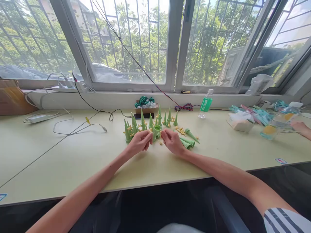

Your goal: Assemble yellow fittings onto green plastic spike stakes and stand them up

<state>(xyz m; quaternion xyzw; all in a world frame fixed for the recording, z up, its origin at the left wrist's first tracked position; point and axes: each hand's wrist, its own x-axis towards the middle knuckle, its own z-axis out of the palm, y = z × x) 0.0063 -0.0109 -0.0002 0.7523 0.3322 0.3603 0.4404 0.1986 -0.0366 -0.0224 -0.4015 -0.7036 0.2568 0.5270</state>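
My left hand (141,141) is closed in a pinch, with a small pale-yellow plastic piece (151,130) showing at its fingertips. Facing it, my right hand (173,141) is also pinched; what lies between those fingertips is too small to make out. A green plastic part with a round open end (157,128) stands between the hands, close to both. Behind them, several pointed green spikes (134,124) with yellow pieces on their sides stand upright. Beside my right hand lie loose green spikes (191,134) and a small heap of yellow pieces (180,130).
A phone (144,116) and a small box of green wrappers (145,105) are behind the spikes. Farther right stand a water bottle (206,105) and a tissue pack (240,121). Another person's hand (301,127) is at the far right. Cables (80,126) lie left.
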